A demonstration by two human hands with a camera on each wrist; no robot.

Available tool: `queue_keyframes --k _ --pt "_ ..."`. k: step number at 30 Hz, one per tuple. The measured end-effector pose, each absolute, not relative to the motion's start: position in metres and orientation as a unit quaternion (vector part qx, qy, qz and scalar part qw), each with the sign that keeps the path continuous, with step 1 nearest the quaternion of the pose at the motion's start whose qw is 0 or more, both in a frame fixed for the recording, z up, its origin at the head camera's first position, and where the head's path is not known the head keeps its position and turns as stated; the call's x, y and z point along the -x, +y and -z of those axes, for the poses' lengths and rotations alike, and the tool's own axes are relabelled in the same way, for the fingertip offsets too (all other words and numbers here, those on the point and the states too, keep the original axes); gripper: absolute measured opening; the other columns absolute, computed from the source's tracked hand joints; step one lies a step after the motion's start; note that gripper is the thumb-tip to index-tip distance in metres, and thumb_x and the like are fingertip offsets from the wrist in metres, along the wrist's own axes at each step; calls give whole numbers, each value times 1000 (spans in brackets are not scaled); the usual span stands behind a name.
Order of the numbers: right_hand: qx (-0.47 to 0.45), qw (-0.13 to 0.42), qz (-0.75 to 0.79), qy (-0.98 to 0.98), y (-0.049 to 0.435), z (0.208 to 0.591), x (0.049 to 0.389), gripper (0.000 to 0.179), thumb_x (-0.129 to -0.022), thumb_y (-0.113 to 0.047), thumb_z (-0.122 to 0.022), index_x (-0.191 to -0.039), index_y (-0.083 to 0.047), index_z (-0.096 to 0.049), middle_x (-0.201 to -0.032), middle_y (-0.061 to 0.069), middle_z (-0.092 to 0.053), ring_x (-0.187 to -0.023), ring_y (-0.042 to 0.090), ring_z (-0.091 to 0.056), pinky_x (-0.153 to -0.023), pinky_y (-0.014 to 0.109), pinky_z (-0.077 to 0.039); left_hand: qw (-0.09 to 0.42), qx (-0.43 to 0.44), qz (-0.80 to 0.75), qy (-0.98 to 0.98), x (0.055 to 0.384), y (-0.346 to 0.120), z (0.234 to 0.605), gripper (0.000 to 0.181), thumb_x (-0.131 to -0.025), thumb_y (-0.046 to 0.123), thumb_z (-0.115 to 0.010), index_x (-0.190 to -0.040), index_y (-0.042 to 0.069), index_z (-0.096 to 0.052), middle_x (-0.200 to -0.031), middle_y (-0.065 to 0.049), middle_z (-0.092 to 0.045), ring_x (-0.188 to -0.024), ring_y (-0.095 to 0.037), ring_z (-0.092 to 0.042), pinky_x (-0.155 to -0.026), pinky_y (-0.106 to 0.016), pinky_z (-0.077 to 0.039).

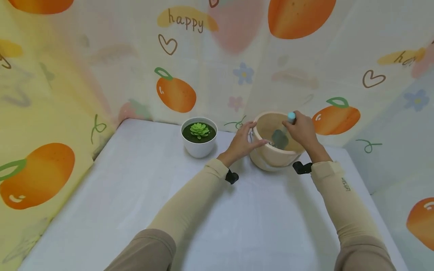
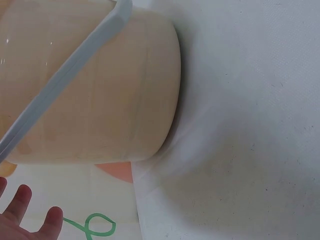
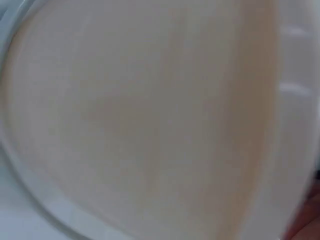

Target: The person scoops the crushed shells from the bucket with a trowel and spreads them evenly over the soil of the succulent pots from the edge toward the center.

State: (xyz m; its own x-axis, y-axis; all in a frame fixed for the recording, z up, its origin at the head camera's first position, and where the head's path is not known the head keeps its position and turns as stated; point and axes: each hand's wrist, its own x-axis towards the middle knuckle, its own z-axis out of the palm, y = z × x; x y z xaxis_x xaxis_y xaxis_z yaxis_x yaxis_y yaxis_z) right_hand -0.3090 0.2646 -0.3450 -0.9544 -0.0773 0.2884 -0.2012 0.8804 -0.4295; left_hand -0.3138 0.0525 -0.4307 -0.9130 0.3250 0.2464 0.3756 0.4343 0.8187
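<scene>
A peach-coloured bucket [image 1: 276, 160] stands toward the back right of the table; its pale grey handle [image 2: 65, 75] slants across the side in the left wrist view. My left hand [image 1: 239, 145] is at the bucket's left rim, thumb and fingers spread apart and touching it. Over the bucket's right side, my right hand [image 1: 303, 130] grips a small shovel with a light blue handle end [image 1: 291, 117]. The shovel's grey-green blade [image 1: 280, 139] points down inside the bucket. In the right wrist view, the bucket's pale wall [image 3: 140, 120] fills most of the picture, blurred.
Left of the bucket stands a white pot [image 1: 199, 149] with a green succulent [image 1: 199, 130] in dark soil. A white cloth covers the table [image 1: 135, 180]. Behind and at the sides hangs a printed curtain [image 1: 210, 56] with oranges and hearts.
</scene>
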Motion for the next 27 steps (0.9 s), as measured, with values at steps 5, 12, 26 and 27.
queue_keyframes --k 5,12,26,27 --pt "-79 115 -206 -968 270 356 314 27 -95 -19 -61 -97 6 -52 -79 22 -58 -70 37 -56 -65 46 -45 22 209 484 -850 316 53 428 85 -84 49 -72 -151 15 -34 -159 -5 -30 -148 -24 -27 -118 -44 -31" --pt "-57 151 -236 -958 272 367 321 31 -94 -24 -63 -94 5 -54 -76 20 -58 -68 33 -53 -61 36 -41 27 204 488 -848 320 53 426 85 -84 49 -72 -151 15 -34 -158 -5 -30 -148 -23 -28 -117 -43 -32" --pt "-17 127 -338 -932 269 370 327 29 -94 -24 -65 -98 4 -57 -85 19 -66 -61 3 -62 -56 14 -45 19 198 528 -826 315 53 430 82 -83 44 -75 -149 15 -37 -156 -5 -33 -145 -24 -32 -117 -44 -33" --pt "-14 122 -342 -932 267 370 327 30 -94 -25 -64 -99 4 -57 -86 20 -66 -61 4 -62 -57 15 -46 21 199 529 -825 314 54 430 81 -83 43 -75 -149 14 -37 -156 -5 -34 -145 -24 -32 -116 -44 -33"
